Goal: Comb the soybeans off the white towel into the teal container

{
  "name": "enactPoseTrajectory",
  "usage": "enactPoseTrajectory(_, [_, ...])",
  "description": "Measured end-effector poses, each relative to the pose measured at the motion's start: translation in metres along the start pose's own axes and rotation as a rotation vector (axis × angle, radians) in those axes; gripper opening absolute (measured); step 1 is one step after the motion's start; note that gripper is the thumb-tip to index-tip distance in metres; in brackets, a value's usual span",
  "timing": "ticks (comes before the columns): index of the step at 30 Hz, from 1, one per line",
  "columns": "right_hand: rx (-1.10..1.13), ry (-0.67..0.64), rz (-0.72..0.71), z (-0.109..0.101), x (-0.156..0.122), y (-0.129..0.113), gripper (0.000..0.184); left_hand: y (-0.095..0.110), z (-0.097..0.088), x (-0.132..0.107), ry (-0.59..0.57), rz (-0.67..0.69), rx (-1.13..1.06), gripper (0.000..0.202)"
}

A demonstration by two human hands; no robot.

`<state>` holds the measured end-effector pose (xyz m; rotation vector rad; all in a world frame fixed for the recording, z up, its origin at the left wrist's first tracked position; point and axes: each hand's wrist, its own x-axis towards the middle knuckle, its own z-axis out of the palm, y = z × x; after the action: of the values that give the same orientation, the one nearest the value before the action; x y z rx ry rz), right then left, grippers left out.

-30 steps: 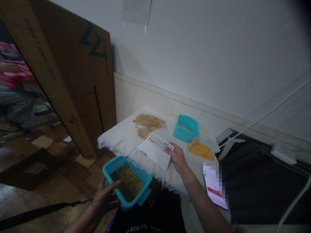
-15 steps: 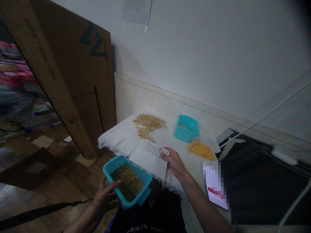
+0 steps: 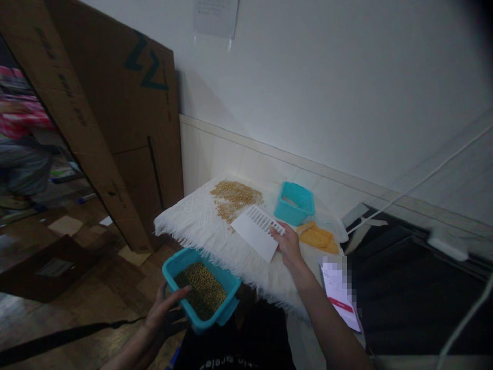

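White slotted card (image 3: 254,237), farther from fringe (image 3: 252,280)

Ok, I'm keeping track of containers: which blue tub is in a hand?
The nearer tub, holding beans, gripped by the left hand; the other tub stands on the white cloth near the wall, with no hand on it.

In dim light, a pale wall (image 3: 339,87) fills the upper right, a paper sheet (image 3: 215,18) at top centre; a tall cardboard box (image 3: 115,113) stands left, brown floor (image 3: 111,288) showing lower left
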<state>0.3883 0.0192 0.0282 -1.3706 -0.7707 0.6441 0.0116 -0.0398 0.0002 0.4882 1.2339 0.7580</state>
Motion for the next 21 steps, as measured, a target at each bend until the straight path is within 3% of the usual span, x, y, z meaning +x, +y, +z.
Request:
enactPoseTrajectory(14, [-0.021, -0.065, 0.024, 0.012, -0.005, -0.009, 0.06, -0.001, -0.001, 0.006, 0.055, -0.011, 0.02, 0.108])
enactPoseTrajectory(21, [0.011, -0.111, 0.138, 0.021, -0.008, -0.012, 0.065, -0.001, -0.001, 0.008, 0.043, 0.009, 0.013, 0.116])
